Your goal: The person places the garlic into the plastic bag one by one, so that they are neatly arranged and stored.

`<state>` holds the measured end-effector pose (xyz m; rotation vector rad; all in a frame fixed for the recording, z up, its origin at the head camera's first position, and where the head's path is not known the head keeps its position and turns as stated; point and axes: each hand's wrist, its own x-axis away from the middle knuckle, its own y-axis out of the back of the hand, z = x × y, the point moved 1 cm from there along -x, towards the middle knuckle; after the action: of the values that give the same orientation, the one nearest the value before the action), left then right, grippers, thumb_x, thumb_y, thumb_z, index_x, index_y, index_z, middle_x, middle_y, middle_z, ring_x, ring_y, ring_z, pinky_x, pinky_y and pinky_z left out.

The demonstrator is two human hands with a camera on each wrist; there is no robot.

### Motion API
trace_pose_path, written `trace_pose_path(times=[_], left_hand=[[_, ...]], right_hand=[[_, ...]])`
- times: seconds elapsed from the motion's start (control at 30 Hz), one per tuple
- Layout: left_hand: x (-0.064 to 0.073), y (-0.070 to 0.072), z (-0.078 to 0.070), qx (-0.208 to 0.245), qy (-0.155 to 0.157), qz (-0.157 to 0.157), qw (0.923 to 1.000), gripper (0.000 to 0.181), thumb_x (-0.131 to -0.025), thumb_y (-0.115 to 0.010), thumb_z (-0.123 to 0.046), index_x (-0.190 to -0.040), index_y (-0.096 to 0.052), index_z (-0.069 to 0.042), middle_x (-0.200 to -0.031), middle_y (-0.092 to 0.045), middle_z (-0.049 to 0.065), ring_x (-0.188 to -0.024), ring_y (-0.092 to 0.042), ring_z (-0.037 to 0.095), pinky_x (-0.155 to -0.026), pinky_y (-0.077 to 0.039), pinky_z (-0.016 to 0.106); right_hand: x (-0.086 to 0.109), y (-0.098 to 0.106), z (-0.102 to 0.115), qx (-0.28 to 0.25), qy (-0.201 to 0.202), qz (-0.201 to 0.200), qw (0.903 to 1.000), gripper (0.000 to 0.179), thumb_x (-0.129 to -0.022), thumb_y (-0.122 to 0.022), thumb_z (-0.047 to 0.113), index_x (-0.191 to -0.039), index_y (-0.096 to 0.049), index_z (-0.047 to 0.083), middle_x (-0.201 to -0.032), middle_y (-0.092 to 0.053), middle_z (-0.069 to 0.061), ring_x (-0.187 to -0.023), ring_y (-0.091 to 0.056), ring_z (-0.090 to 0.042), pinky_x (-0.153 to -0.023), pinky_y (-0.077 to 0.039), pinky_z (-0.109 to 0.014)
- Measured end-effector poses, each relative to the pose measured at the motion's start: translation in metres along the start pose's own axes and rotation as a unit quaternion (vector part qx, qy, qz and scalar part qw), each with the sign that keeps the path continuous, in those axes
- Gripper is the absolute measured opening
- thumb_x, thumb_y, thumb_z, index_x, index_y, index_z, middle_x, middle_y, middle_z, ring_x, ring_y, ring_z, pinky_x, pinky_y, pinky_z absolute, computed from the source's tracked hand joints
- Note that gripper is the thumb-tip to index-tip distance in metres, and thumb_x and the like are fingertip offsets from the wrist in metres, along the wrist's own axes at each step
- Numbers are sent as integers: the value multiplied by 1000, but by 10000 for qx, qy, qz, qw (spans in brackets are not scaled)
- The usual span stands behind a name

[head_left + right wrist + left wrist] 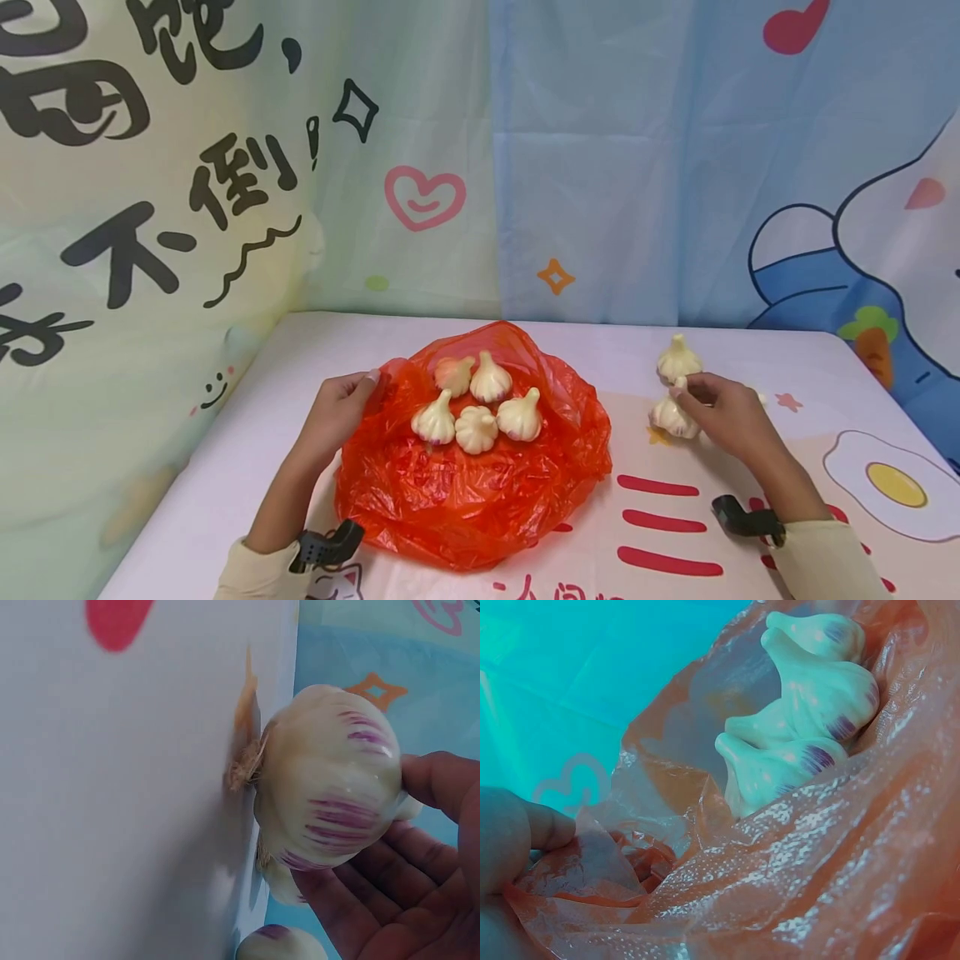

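Observation:
A red plastic bag (457, 508) lies spread open on the table, with several garlic bulbs (476, 430) grouped in its opening. My left hand (333, 421) pinches the bag's left rim between thumb and fingers. To the right of the bag, my right hand (735, 417) holds another garlic bulb (671, 419) by its stem. In the right wrist view this bulb (330, 780) shows purple streaks and its root end close to the tabletop. Just behind it stands one more garlic bulb (678, 360). The left wrist view shows crumpled bag film (592, 870) between thumb and fingers.
Further bulbs (281, 949) show beyond the held one in the right wrist view, partly hidden by the hand. A printed cloth (667, 525) covers the table. A patterned curtain (592, 192) hangs along the back edge.

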<state>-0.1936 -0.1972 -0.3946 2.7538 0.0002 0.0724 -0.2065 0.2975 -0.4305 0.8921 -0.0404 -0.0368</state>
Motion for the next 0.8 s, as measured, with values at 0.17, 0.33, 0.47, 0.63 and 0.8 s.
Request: trace_pose_path(times=[0.17,0.33,0.47,0.63,0.8], left_hand=[[0,1,0,-59,59,-2,10000,48,-104,-43,-39,-90,-66,1,-89,-67,15,-82,-61,29,-75,-57,34],[0,5,0,-22,34,-64,10000,49,-103,-43,-41,-93,-68,0,-91,-68,15,-82,-62,29,-74,-57,34],[1,7,-1,93,-15,-18,10000,50,-103,-43,-42,-97,-69,0,-93,-68,16,-82,-63,30,-73,-58,34],[2,8,-3,156,-48,32,9999,49,-104,-43,-41,-98,-68,1,-95,-68,16,-84,-64,29,-73,-58,34],[2,9,-4,253,-41,81,9996,50,-104,-43,-41,-98,-68,1,-94,-68,17,-85,-64,30,-74,-58,35]], right_hand=[[1,-1,4,-43,35,-31,10000,59,-98,-53,42,-131,-50,-7,-127,-53,-32,-116,-51,-48,-86,-52,-53],[0,0,12,-128,186,-176,9996,56,-99,-52,40,-131,-50,-6,-128,-53,-31,-116,-51,-47,-86,-51,-54],[1,0,18,-332,289,-307,9986,59,-98,-53,46,-131,-51,-4,-129,-53,-29,-117,-51,-47,-87,-50,-56],[0,-4,24,-574,425,-662,9952,58,-95,-52,53,-127,-56,5,-125,-60,-18,-116,-55,-38,-82,-53,-51],[3,-2,37,-1110,877,-848,9863,47,-98,-53,43,-123,-58,4,-120,-64,-15,-116,-55,-34,-87,-52,-26]])
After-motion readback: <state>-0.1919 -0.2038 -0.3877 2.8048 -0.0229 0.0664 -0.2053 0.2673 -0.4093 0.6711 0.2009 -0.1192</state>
